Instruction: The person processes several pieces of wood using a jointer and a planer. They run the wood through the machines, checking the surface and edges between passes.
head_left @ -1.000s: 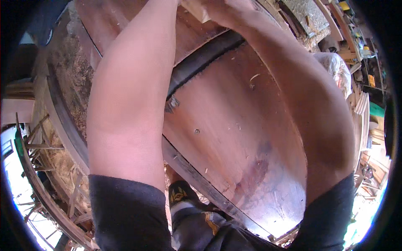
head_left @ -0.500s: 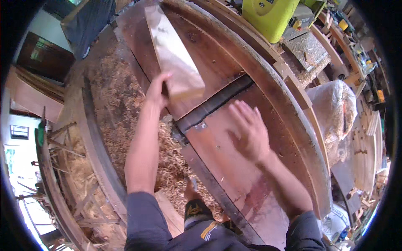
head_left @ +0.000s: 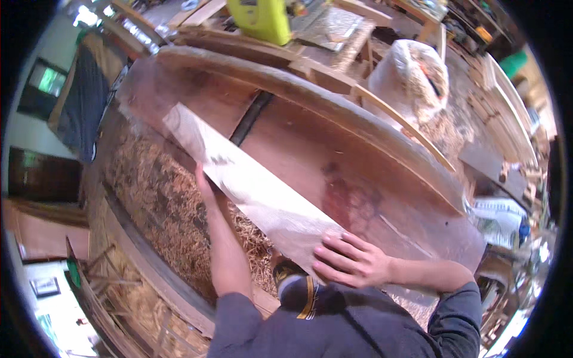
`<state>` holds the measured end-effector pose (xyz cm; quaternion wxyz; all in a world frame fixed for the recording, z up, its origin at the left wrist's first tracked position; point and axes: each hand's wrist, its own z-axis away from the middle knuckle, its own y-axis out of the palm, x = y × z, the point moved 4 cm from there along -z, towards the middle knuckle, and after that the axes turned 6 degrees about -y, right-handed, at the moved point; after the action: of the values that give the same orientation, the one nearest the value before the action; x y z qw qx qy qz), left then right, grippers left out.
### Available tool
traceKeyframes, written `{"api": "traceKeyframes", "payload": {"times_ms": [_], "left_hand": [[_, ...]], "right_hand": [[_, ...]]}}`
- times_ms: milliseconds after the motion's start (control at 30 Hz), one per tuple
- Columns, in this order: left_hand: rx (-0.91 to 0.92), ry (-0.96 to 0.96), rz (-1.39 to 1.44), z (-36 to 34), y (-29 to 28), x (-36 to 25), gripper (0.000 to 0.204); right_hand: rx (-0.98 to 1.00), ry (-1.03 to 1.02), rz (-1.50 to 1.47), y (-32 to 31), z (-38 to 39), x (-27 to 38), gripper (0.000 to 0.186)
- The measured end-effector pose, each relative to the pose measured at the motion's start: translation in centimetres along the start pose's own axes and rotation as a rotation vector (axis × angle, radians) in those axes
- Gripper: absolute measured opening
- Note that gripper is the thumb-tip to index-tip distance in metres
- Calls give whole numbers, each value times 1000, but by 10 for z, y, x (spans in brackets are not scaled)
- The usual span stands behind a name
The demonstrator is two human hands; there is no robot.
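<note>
A long, pale wooden board [head_left: 250, 188] slants from the far left toward my body, over a reddish-brown work surface [head_left: 292, 146]. My left hand [head_left: 208, 185] grips its left edge about a third of the way down from the far end; most of those fingers are hidden beneath or behind the wood. At the near end, my right hand [head_left: 352, 261] is closed over the board with its fingers across the top face and end. Beyond the board, a dark slot [head_left: 250, 118] crosses the surface.
A raised wooden fence [head_left: 316, 95] runs along the far side. Shavings [head_left: 161, 185] cover the floor to the left. Behind the fence stand a yellow-green machine [head_left: 259, 21] and a clear sack of shavings [head_left: 409, 80]. A curved dark-edged beam [head_left: 149, 256] lies at the left.
The board has come back toward my body, its near end now close to my shirt. My right hand, empty before, has taken hold of that end. The view has turned.
</note>
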<state>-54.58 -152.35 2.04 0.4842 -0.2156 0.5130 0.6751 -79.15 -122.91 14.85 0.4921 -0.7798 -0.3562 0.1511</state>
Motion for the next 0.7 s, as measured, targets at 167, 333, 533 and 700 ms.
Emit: {"api": "traceKeyframes", "payload": {"times_ms": [167,333,533,700], "left_hand": [[-179,-137,-176,55,59,85,75],[-442,-169,-236,211,183,193,94],[-159,-265,-495,322,215,322,113],[356,41,-968,343,268,249,74]], "right_hand": [[-11,393,23,-63,191,67,53],[-243,840,24,-96,388,147,68],[61,1313,-104,-150,527,176,75],[205,1443,-94,-181,579,158,73]]}}
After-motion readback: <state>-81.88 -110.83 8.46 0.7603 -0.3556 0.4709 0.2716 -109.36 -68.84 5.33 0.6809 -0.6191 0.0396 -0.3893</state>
